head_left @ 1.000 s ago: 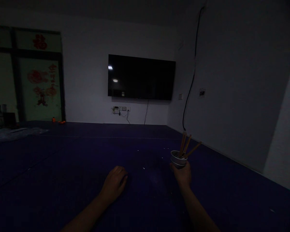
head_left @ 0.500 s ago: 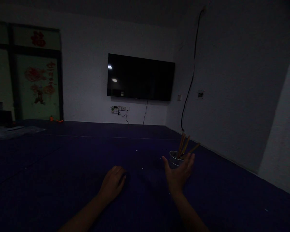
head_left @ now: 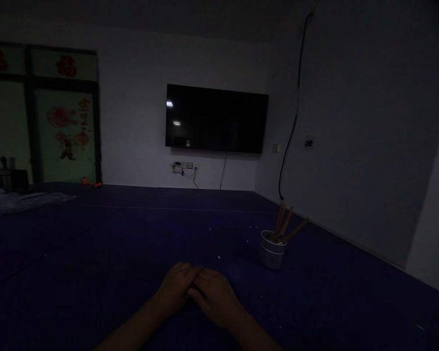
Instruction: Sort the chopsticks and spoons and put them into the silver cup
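Observation:
My left hand (head_left: 173, 290) rests low in the middle of the view on the dark blue surface, its fingers curled together. Against its fingertips lies my right hand (head_left: 217, 297), also with bent, closed fingers, and the two hands touch. I see nothing held in either; the undersides of the fingers are hidden. To the right and farther off, apart from both hands, a metal holder (head_left: 272, 256) with small holes stands upright. Several thin wooden sticks, probably chopsticks (head_left: 280, 222), lean in it.
Small white scraps (head_left: 219, 257) dot the blue surface (head_left: 131, 243). Clear plastic sheeting (head_left: 29, 201) and a dark box (head_left: 10, 179) lie at the far left, near small orange things (head_left: 96, 185). A wall-mounted television (head_left: 215, 119) hangs behind; a black cable (head_left: 289, 141) runs down the right wall.
My right hand has left the side of the metal holder and come left to meet my left hand, its spread fingers now closed. The holder stays standing. The view has shifted slightly.

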`<state>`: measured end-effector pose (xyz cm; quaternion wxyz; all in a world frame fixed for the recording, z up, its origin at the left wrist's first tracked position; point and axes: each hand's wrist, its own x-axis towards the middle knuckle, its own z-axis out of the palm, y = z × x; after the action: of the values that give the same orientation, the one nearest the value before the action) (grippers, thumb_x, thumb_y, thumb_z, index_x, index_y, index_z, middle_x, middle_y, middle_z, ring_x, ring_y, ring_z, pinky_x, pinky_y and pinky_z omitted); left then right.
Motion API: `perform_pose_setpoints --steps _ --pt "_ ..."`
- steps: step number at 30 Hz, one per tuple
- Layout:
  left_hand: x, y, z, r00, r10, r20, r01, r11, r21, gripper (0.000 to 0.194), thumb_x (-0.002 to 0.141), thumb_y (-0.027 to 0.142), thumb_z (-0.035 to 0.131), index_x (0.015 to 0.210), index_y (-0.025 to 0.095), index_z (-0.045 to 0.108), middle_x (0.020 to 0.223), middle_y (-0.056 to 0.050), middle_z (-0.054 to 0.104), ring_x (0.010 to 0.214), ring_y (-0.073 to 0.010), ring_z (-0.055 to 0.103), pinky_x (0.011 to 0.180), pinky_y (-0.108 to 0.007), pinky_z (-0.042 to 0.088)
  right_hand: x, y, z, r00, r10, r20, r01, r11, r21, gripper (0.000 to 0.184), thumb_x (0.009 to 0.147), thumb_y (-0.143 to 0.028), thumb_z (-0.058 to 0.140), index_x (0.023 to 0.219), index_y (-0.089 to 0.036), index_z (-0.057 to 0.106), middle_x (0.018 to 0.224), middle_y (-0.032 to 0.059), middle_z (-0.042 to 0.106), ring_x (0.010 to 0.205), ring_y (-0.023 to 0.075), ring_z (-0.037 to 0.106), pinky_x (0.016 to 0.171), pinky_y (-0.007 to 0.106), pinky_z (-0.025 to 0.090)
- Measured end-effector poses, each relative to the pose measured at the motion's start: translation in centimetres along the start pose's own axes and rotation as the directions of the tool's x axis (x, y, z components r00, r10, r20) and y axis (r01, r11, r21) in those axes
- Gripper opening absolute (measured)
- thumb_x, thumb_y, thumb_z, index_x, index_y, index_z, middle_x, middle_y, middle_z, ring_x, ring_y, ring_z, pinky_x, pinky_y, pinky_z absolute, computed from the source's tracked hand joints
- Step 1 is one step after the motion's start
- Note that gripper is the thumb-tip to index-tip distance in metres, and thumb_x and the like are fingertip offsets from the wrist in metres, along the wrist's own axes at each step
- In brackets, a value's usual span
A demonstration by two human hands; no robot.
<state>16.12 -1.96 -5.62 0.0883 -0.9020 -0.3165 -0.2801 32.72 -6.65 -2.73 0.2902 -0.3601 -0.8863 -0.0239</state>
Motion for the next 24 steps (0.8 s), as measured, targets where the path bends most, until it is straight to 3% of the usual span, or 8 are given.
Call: perform_pose_setpoints --steps 3,12,24 --pt "0.0 0.2 0.0 1.000 -0.015 0.014 0.016 1.000 -0.016 0.040 0.086 0.032 0.046 0.123 0.017 0.049 0.101 -0.010 0.066 0.088 -0.0221 0.058 0.082 -0.039 0.046 0.1 0.1 -0.3 1.000 -0.001 0.026 0.001 1.000 0.007 0.021 0.092 -0.028 0.045 0.104 -0.022 0.062 0.104 0.0019 0.068 0.094 0.0175 0.059 0.083 0.029 0.043" --pt "-0.2 -0.1 0.5 1.000 -0.013 0.022 0.014 0.999 -0.041 0.037 0.084 0.032 0.047 0.118 0.017 0.053 0.095 -0.010 0.066 0.084 -0.0217 0.058 0.079 -0.037 0.045 0.1 0.1 -0.1 0.998 0.024 0.056 -0.025 0.999 0.026 0.024 0.093 -0.029 0.043 0.100 -0.020 0.064 0.101 0.0028 0.070 0.090 0.0169 0.062 0.080 0.026 0.043" --pt "-0.1 0.5 -0.5 0.991 -0.071 0.115 0.076 0.996 -0.039 0.042 0.078 0.025 0.049 0.120 0.020 0.050 0.097 -0.007 0.065 0.088 -0.0214 0.057 0.081 -0.036 0.044 0.2 -0.2 -0.3 0.993 0.081 0.087 -0.084 0.996 0.032 0.021 0.088 -0.024 0.048 0.100 -0.020 0.065 0.101 0.0036 0.070 0.091 0.0175 0.063 0.080 0.026 0.043"
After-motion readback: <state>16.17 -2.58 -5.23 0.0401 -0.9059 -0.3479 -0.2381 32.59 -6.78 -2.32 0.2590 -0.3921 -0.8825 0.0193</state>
